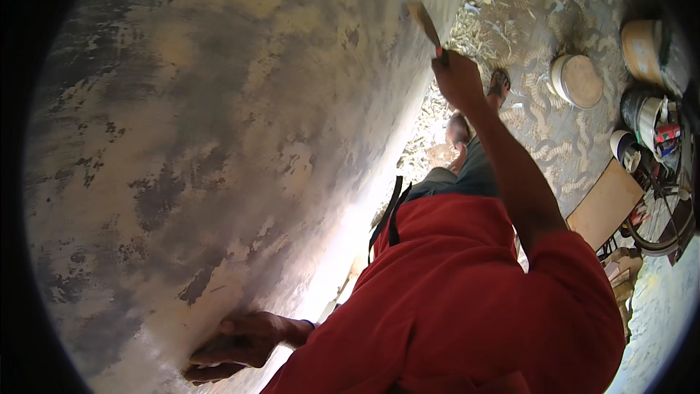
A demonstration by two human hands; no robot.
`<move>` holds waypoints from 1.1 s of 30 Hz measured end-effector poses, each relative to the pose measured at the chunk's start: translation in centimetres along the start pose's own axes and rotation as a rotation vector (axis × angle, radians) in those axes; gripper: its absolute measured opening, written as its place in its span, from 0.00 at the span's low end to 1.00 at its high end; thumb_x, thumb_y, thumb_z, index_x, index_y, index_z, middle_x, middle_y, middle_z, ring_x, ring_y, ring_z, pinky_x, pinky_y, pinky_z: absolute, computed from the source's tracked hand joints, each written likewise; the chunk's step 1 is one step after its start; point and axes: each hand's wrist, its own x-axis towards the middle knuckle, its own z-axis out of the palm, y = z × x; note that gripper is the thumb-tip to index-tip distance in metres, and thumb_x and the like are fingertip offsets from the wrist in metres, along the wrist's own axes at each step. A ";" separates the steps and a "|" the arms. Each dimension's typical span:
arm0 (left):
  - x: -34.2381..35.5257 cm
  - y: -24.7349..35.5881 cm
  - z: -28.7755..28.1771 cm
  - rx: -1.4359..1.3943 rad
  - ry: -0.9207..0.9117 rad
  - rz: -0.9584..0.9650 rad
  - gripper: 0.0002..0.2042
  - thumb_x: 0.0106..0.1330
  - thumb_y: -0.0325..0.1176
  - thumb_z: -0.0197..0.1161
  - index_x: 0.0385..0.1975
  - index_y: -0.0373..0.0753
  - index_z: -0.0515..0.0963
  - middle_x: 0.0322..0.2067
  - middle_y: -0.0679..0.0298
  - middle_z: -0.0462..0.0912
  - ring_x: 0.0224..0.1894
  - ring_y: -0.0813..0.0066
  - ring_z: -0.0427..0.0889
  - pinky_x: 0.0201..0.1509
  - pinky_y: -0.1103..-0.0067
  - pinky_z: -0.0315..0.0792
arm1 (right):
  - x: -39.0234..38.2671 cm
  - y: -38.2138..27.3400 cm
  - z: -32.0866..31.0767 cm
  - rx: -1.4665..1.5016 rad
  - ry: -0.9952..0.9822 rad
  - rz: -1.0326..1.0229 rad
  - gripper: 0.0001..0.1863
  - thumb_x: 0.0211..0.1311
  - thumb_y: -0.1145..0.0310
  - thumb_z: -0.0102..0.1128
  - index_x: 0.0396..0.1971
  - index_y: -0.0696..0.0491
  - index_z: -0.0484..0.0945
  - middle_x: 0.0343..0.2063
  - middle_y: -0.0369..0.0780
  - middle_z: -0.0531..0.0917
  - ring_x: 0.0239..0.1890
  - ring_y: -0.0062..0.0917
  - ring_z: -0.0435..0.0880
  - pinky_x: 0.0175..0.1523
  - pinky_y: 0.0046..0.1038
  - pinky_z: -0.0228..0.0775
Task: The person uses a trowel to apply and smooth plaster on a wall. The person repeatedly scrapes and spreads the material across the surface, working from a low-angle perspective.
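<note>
Two hands, one hand tool, one big wall in work. Right hand [458, 79] is up top, fingers clamped around the handle of one scraper-like tool [426, 24], a red bit showing by the grip; blade is blurred, points up and left toward the patchy grey-and-tan wall [219, 138], can't tell if it touches. Left hand [244, 339] is low on the same wall, fingers stretched against the surface, the lowest a little apart from the rest; can't see what, if anything, is under the palm. Two feet [500, 82], one pair of blue-grey trousers [477, 168], one red shirt [452, 299], one black strap [394, 219] hanging at the waist in a loop. Loose pale flakes [485, 0], too many to count, lie along the wall base on the curvy-patterned floor [536, 66]. Off to the right: one round lidded container [583, 80], one larger tan one [642, 47], one white bucket [647, 118] stuffed with mixed items, one tan board [605, 204] leaning, one spoked wheel [660, 222] beside it, clutter partly overlapping. Shirt blocks the lower middle; right forearm crosses in front of part of the floor.
</note>
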 end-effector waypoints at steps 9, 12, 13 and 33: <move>-0.5 0.0 0.6 -0.037 0.110 0.003 0.28 0.76 0.46 0.62 0.72 0.40 0.71 0.75 0.50 0.64 0.77 0.52 0.61 0.78 0.52 0.53 | -0.7 -0.1 1.3 -0.031 -0.122 0.063 0.15 0.68 0.61 0.57 0.37 0.59 0.82 0.31 0.54 0.86 0.38 0.53 0.87 0.47 0.50 0.78; -0.8 0.3 0.4 0.017 0.099 -0.007 0.29 0.76 0.47 0.62 0.71 0.39 0.71 0.75 0.49 0.64 0.77 0.51 0.61 0.78 0.51 0.53 | -1.8 0.6 0.3 0.011 -0.156 0.146 0.15 0.68 0.60 0.57 0.38 0.58 0.82 0.33 0.54 0.86 0.40 0.52 0.87 0.49 0.50 0.78; -0.9 0.2 0.4 0.031 0.094 -0.015 0.29 0.76 0.47 0.62 0.71 0.39 0.71 0.75 0.49 0.64 0.77 0.51 0.61 0.78 0.51 0.53 | -2.6 0.4 0.1 0.028 -0.183 0.194 0.15 0.68 0.59 0.56 0.38 0.58 0.82 0.33 0.54 0.86 0.40 0.52 0.87 0.49 0.50 0.78; -0.3 0.5 0.1 0.028 0.009 -0.017 0.29 0.78 0.45 0.58 0.73 0.36 0.67 0.77 0.48 0.56 0.80 0.54 0.53 0.80 0.56 0.52 | 2.6 -2.3 -1.7 0.042 -0.078 0.077 0.17 0.68 0.61 0.54 0.33 0.62 0.80 0.28 0.56 0.84 0.38 0.54 0.86 0.45 0.51 0.78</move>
